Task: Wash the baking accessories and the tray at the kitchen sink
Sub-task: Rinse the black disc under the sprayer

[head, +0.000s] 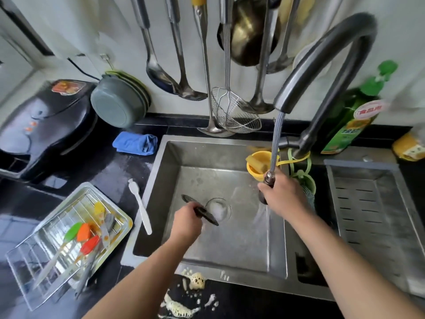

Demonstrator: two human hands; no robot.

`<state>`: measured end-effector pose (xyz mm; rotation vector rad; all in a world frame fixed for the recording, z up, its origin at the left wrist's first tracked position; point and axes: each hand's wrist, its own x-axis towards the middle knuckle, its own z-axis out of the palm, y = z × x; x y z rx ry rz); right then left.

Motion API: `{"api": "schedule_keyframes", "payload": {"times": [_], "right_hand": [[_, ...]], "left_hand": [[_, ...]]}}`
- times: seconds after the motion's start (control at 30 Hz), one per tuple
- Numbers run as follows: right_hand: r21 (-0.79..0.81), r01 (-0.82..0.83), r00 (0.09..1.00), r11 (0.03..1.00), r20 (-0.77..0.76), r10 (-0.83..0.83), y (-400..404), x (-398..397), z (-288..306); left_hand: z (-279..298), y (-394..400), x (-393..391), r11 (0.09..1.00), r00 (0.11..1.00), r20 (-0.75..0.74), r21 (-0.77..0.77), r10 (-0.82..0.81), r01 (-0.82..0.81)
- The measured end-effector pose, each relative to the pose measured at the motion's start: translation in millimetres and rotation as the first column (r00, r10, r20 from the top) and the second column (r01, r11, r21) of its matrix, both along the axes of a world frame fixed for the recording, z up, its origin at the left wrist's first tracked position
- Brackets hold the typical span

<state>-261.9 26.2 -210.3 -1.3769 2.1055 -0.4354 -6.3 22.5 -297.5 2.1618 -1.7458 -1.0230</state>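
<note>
The right hand (pixel 284 196) is wrapped around the pull-out spray head (pixel 266 183), its hose running up to the curved faucet (pixel 326 58), and water sprays down toward the sink (pixel 225 247) floor beside the drain (pixel 219 209). The left hand (pixel 187 223) is curled round a dark utensil (pixel 200 209), holding it low in the basin with its ends sticking out either side of the fist; what kind of tool it is I can't make out.

On the black counter to the left of the sink lies a white spatula (pixel 140 204), just beside the rim. Further left sits the metal tray (pixel 69 240) with a wire rack in it, and on that a green brush (pixel 73 231), an orange brush (pixel 84 231), a red brush (pixel 90 245) and a yellow-handled tool (pixel 100 210).

A folded blue cloth (pixel 135 142) rests behind the sink's left corner. A yellow cup (pixel 259 164) hangs at the back of the sink, holding a sponge. A green soap bottle (pixel 351 118) stands to the right of the faucet. Foam (pixel 196 280) is spattered on the counter's near edge.
</note>
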Motion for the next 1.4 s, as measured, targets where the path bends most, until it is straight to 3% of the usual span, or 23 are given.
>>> {"api": "schedule_keyframes", "payload": {"times": [0.07, 0.13, 0.2, 0.27, 0.37, 0.43, 0.5, 0.57, 0.7, 0.83, 1.03, 1.27, 1.4], "right_hand": [[0.004, -0.055, 0.998, 0.998, 0.008, 0.055, -1, -5, 1], [0.007, -0.089, 0.996, 0.996, 0.006, 0.089, -2, -1, 0], [0.012, -0.111, 0.994, 0.994, 0.019, 0.11, -4, 4, -2], [0.023, -0.128, 0.991, 0.991, 0.041, 0.127, -5, 6, -4], [0.029, -0.123, 0.99, 0.992, 0.074, 0.121, -8, 6, -7], [0.021, -0.113, 0.99, 0.993, 0.09, 0.111, -14, 6, -8], [0.008, -0.111, 0.987, 0.994, 0.119, 0.11, -21, 9, -7], [0.003, -0.117, 0.977, 0.993, 0.182, 0.115, -29, 17, -7], [-0.017, -0.169, 0.915, 0.985, 0.368, 0.164, -38, 39, -7], [-0.024, -0.251, 0.856, 0.968, 0.461, 0.234, -31, 50, -9], [0.061, -0.31, 0.887, 0.949, 0.378, 0.266, -11, 25, -8], [0.025, -0.224, 0.974, 0.974, 0.041, 0.223, -31, -5, -5], [-0.011, -0.209, 0.957, 0.978, 0.203, 0.206, -45, 11, -12]], "left_hand": [[16, -1, 0, 0.968, 0.946, 0.265, -0.117, -0.185, 0.222], [34, -5, 4, 0.896, 0.789, 0.52, -0.094, -0.328, 0.435], [50, -11, 7, 0.834, 0.629, 0.662, -0.01, -0.407, 0.551], [61, -19, 5, 0.843, 0.596, 0.697, 0.023, -0.398, 0.537], [66, -29, 3, 0.977, 0.876, 0.445, -0.014, -0.183, 0.211], [57, -30, 3, 0.999, 0.982, 0.188, 0.05, -0.024, 0.015], [43, -21, 0, 0.967, 0.974, -0.115, 0.189, 0.193, -0.169], [29, -7, -11, 0.888, 0.86, -0.324, 0.374, 0.395, -0.267], [7, 11, -28, 0.82, 0.76, -0.406, 0.498, 0.508, -0.282], [0, 15, -40, 0.801, 0.713, -0.449, 0.534, 0.539, -0.27], [4, 5, -52, 0.815, 0.643, -0.524, 0.49, 0.558, -0.308], [14, 5, -40, 0.771, 0.583, -0.519, 0.525, 0.625, -0.359], [11, 13, -33, 0.728, 0.518, -0.522, 0.574, 0.678, -0.375]]}}
